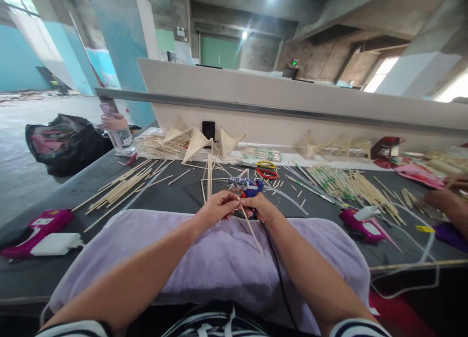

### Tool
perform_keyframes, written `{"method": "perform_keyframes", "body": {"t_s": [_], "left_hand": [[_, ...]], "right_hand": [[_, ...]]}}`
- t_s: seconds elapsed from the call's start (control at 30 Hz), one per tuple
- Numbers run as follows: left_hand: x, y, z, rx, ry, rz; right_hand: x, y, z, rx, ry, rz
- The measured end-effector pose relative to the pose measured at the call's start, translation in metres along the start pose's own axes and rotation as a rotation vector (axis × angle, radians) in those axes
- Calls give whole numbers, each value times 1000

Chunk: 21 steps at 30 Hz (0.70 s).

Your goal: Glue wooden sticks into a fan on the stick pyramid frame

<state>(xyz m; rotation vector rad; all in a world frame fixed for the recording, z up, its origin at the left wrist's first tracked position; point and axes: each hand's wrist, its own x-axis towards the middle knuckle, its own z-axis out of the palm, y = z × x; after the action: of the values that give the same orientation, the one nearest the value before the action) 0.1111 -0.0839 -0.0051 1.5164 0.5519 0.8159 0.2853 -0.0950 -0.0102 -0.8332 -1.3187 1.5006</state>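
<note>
- Left hand (pixel 215 208): fingers pinched narrow on the top of a thin stick (pixel 252 230), which slants down over the lavender towel (pixel 204 264); so light a pinch could let it twist or slip, I judge
- Right hand (pixel 262 208): closed round a blue glue gun (pixel 248 187) at the towel's far edge, touching the left fingertips; a hot nozzle this near skin risks a burn
- Black cord (pixel 278 273) trails back across the towel; a snag could jerk the gun
- Loose sticks (pixel 124 186) lie beyond the towel

Left hand (pixel 215 208), right hand (pixel 261 209) bare. Forearms bare up to short black-and-white striped sleeves (pixel 73 328). Same stripes at waist.
</note>
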Motion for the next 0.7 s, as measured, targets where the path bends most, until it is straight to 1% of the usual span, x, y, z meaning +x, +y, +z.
{"method": "perform_keyframes", "body": {"t_s": [0.13, 0.27, 0.43, 0.53, 0.63, 0.7], "left_hand": [[-1, 0, 2, 0, -13, 11], [-2, 3, 4, -23, -18, 10], [-3, 7, 9, -92, 46, -29], [-3, 8, 11, -134, 80, -28], [-2, 11, 7, -190, 107, -16], [-1, 14, 0, -256, 149, -4]], "right_hand": [[-1, 0, -2, -10, 21, 8], [-2, -1, -1, -19, 16, 7], [-3, 0, 4, 23, 9, -21], [-3, 0, 7, 50, 17, -40], [-3, -3, 8, 99, 75, -67], [-3, -6, 8, 126, 121, -88]]}}
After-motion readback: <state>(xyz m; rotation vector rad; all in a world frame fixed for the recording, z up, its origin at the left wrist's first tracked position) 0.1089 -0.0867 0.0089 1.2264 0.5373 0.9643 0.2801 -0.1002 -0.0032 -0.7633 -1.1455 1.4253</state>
